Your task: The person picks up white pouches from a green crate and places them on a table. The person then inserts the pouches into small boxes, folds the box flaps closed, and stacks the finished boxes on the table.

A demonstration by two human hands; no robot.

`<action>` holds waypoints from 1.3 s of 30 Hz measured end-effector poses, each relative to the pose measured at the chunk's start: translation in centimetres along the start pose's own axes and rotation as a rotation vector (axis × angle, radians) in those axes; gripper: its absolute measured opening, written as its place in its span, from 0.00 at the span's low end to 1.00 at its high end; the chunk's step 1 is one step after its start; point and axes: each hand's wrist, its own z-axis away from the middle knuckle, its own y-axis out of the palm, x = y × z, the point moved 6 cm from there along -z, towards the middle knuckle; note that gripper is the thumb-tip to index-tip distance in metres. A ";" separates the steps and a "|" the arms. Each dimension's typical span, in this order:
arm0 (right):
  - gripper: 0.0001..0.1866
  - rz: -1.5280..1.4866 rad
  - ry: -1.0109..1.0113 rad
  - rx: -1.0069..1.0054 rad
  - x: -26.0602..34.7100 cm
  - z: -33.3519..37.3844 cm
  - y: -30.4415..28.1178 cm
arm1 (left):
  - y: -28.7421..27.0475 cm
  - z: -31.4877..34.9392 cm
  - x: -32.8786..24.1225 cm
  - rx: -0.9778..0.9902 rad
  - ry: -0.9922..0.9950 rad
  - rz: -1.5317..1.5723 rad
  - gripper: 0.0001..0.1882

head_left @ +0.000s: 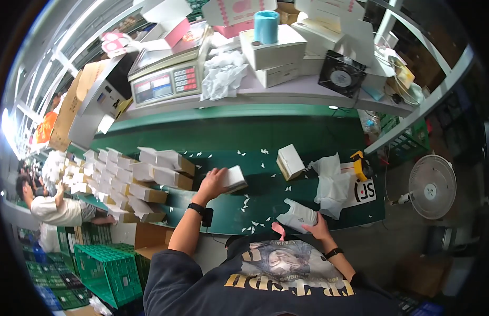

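Note:
My left hand is closed round the near end of a small white box, low over the green tabletop. By the front edge, my right hand grips a white plastic-wrapped packet; its contents are hidden. Another small box, white with a tan side, stands beyond the packet. Crumpled white plastic bags lie just right of that box.
Rows of white and tan boxes with raised flaps crowd the left. White scraps dot the table. A yellow-black tape dispenser sits right. The shelf holds a scale. A fan stands right; a person works left.

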 end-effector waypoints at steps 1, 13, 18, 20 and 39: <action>0.40 -0.003 0.006 -0.019 -0.5 0.9 -0.6 | 0.5 -1.8 -1.3 0.003 0.019 0.000 0.40; 0.38 -0.351 0.083 -0.114 -4.3 7.1 -1.9 | 7.5 -12.3 -12.3 0.153 0.610 -0.008 0.34; 0.37 -0.405 0.030 -0.078 -4.4 5.8 -0.6 | -0.8 -5.9 -4.8 -0.257 0.169 0.029 0.25; 0.37 -0.396 0.045 -0.092 -3.9 5.7 0.0 | -5.5 -1.7 0.7 -0.354 -0.143 -0.051 0.13; 0.35 -0.528 -0.038 -0.064 11.8 2.4 3.9 | 4.1 8.2 0.3 0.024 0.263 -0.270 0.13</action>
